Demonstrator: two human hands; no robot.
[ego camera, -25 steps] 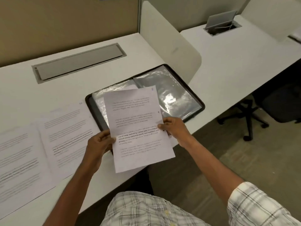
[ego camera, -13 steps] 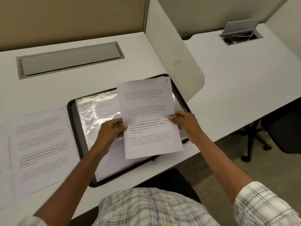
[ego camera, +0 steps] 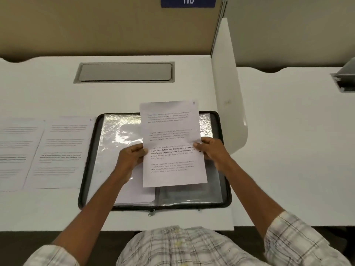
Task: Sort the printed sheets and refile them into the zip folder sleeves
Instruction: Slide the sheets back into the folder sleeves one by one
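I hold a printed sheet (ego camera: 171,131) upright over the open zip folder (ego camera: 92,150), whose black zipped rim frames shiny clear sleeves (ego camera: 119,131). My left hand (ego camera: 130,158) pinches the sheet's left edge and my right hand (ego camera: 213,150) pinches its right edge, both about mid-height. The sheet carries a number in its top right corner. A white sheet (ego camera: 138,194) lies in the folder's lower left part, partly under my left arm. Two more printed sheets (ego camera: 61,152) lie flat on the desk to the left of the folder.
The white desk (ego camera: 57,93) has a grey cable hatch (ego camera: 124,72) behind the folder. A white rounded divider panel (ego camera: 228,93) stands just right of the folder. A second desk (ego camera: 288,150) lies beyond it with an open cable hatch (ego camera: 343,79).
The view has swung to face the desk squarely. The sheet stays pinched in both hands and now stands centred over the folder's right half.
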